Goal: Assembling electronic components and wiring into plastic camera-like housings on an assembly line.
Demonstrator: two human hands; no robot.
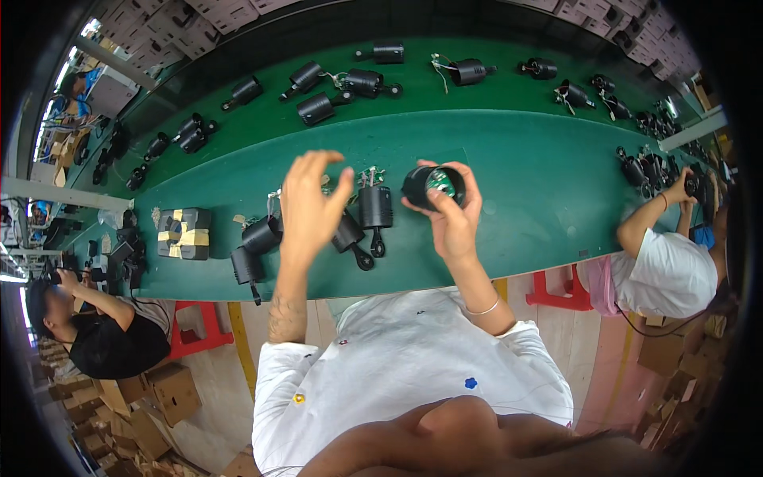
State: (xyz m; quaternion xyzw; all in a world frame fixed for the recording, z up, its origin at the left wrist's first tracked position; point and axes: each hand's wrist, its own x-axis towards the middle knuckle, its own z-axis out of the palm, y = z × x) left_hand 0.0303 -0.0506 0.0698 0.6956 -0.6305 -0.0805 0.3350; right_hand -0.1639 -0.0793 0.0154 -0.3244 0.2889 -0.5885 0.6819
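Observation:
My right hand (458,229) grips a black cylindrical housing (413,188), its open end tilted up. Inside the rim a green circuit board (445,183) shows, and my thumb reaches in over it. Fingers apart and holding nothing, my left hand (308,203) hovers over the bench to the left. Between my hands lies another black housing (375,208) with a board and wires at its far end and a jointed bracket at its near end. Partly hidden by my left hand is a similar housing (347,234). Two more, including a housing (261,235), lie beyond my left wrist.
A black box with yellow tape (184,234) sits on the green bench (524,230) at left. Similar housings (469,71) line the darker green strip behind. Co-workers sit on both sides, one in black (119,338), one in white (668,274), near red stools (560,288).

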